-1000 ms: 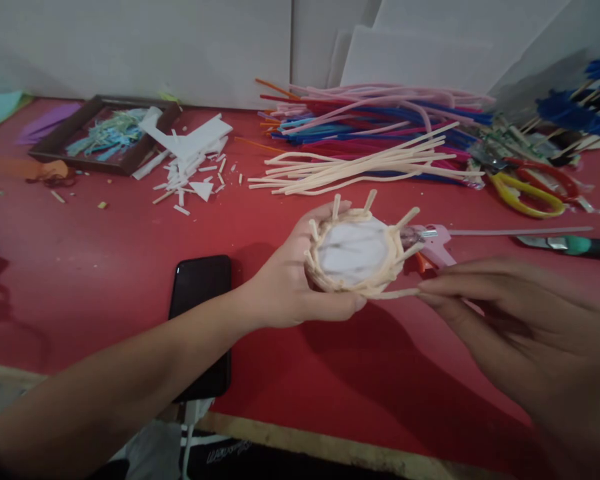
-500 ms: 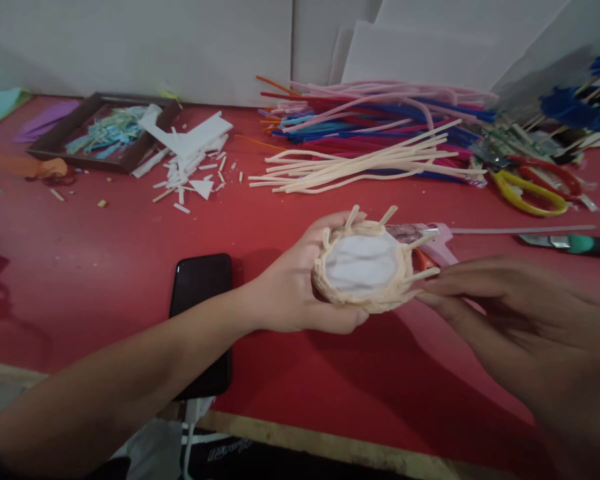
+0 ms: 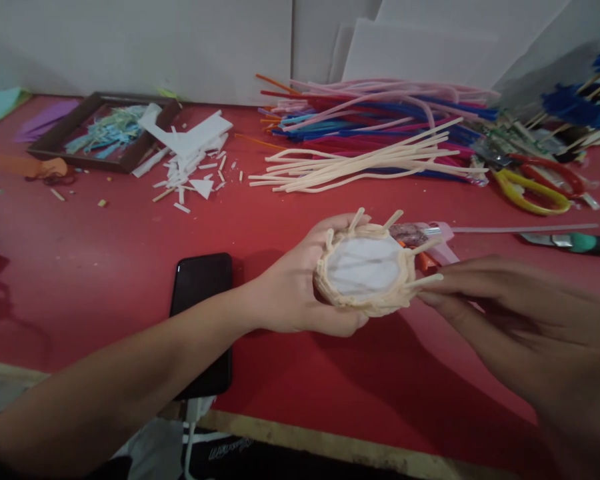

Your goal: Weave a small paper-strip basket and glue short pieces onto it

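Observation:
A small round cream basket (image 3: 380, 305) with a white base and several short stems sticking out of its rim hangs over the red table. Around its left side my left hand (image 3: 305, 287) is closed, thumb below and fingers above. My right hand (image 3: 505, 313) is at the basket's right side, thumb and forefinger pinched together near a cream stem at the lower right. A cream strand seems to run into that pinch, mostly hidden by the fingers.
Behind lie cream pipe cleaners (image 3: 360, 163) and a coloured pile (image 3: 380, 107). A pink glue gun (image 3: 443, 243), yellow-handled scissors (image 3: 530, 193) and a cutter (image 3: 575, 243) are at right. At left are a phone (image 3: 203, 280), white scraps (image 3: 195, 143) and a brown tray (image 3: 125, 163).
The basket has tilted and shifted slightly to the right, its stems moving with it. Both hands keep nearly the same places.

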The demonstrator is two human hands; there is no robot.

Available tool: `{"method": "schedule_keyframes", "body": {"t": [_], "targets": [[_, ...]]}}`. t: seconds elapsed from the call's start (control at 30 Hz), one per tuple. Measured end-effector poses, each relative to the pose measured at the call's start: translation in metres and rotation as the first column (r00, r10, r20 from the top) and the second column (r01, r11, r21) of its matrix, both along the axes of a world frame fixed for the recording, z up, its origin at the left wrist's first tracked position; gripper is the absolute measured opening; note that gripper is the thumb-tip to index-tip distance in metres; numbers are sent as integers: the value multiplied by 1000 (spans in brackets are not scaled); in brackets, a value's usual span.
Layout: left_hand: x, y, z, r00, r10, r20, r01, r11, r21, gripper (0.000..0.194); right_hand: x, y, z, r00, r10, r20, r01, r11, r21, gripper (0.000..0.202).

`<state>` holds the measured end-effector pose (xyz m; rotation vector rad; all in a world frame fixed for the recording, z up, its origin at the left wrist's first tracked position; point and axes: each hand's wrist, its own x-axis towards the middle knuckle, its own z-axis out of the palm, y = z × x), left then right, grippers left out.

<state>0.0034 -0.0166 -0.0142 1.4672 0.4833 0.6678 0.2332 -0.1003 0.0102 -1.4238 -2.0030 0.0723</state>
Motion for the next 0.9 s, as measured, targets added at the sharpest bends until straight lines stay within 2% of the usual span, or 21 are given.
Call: {"method": "schedule_keyframes", "body": {"t": [0.2, 0.4, 0.53, 0.6, 0.77, 0.9], "targets": [[2, 1, 2, 998, 60, -18, -59, 997, 40, 100, 1, 0, 1, 999, 27, 19, -28, 999, 21, 9], [6, -2, 4, 988, 155, 25, -152, 983, -105, 99, 2, 3, -1, 995, 53, 88, -62, 993, 97, 9], [9, -3, 4, 981, 195, 21, -190, 972, -139, 96, 2, 3, 1, 992, 56, 116, -68, 992, 106, 10], [9, -2, 3, 978, 209, -4, -208, 974, -91, 93, 2, 3, 1, 991, 48, 123, -61, 993, 101, 11], [4, 0, 4, 975, 209, -78, -193, 966, 170, 84, 2, 2, 0, 995, 22, 98, -33, 993, 110, 9], [2, 1, 4, 988, 133, -77, -119, 979, 167, 94, 2, 3, -2, 997, 29, 68, -35, 995, 90, 8]]}}
